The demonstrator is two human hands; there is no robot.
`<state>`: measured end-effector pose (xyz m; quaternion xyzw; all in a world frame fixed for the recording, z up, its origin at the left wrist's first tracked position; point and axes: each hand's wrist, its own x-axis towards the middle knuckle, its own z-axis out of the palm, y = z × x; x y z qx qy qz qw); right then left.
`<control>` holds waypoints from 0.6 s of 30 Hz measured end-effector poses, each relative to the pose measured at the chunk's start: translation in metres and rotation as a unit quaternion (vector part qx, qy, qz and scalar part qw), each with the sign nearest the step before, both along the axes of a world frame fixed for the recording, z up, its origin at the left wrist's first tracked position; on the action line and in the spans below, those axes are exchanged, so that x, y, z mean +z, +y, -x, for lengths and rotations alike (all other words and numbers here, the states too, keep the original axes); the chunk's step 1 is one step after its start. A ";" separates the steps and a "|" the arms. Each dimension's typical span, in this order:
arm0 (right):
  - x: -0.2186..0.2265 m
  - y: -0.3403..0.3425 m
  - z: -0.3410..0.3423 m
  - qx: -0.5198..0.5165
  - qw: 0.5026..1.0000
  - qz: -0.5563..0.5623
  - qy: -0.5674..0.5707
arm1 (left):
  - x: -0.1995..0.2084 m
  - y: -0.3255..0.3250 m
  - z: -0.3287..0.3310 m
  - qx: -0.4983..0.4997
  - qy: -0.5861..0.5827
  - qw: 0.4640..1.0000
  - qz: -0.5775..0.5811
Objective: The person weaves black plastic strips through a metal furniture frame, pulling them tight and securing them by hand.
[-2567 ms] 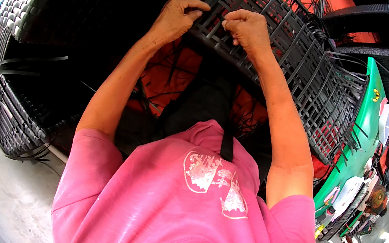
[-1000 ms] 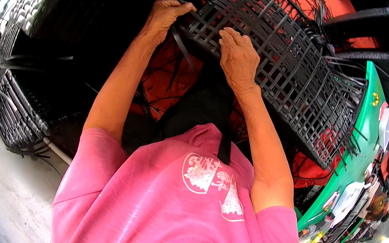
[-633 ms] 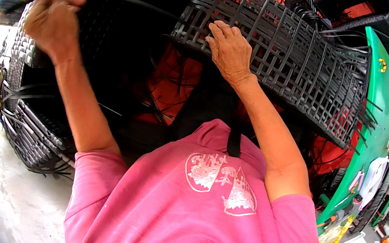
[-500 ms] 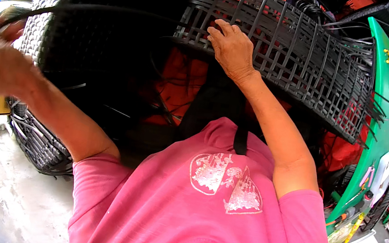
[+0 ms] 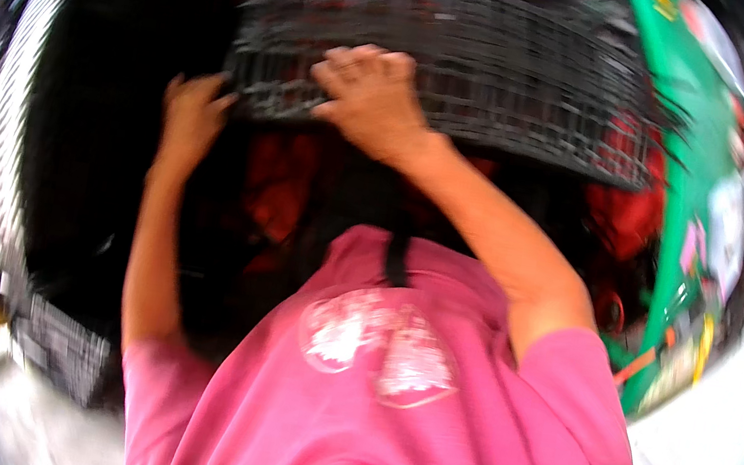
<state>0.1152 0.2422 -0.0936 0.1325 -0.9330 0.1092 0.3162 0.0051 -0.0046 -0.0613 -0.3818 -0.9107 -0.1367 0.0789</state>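
A black open-weave wicker piece [image 5: 529, 83], blurred by motion, spans the upper middle, with a lattice of dark strips. My right hand [image 5: 377, 103] lies against its near side, thumb apart from the bent fingers, and I see nothing held in it. At the left end of the weave is my left hand [image 5: 194, 115], its fingertips close to the corner. Blur and dark surroundings hide whether those fingers hold a strip. No strand can be made out between the two hands.
A large dark wicker piece [image 5: 14, 131] with a close weave stands on the left. Red material [image 5: 279, 175] shows beneath the lattice. A green board [image 5: 678, 182] rises at the right. A smaller dark woven piece [image 5: 66, 346] sits low left on the pale floor [image 5: 55, 421].
My left hand has come from the far left, where it drew out a long black strip, to the weave's left end. My view has shifted; my right hand stays at the lattice.
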 end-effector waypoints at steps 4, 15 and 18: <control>-0.003 0.013 -0.016 -0.036 0.997 -0.015 -0.066 | 0.004 0.000 0.014 0.033 -0.167 0.983 -0.070; -0.010 0.009 -0.006 0.024 0.995 0.092 0.011 | -0.086 -0.075 0.068 0.312 -0.258 0.914 -0.020; -0.009 0.024 -0.016 -0.035 0.998 0.011 -0.042 | -0.009 0.002 0.053 0.088 -0.344 0.916 -0.185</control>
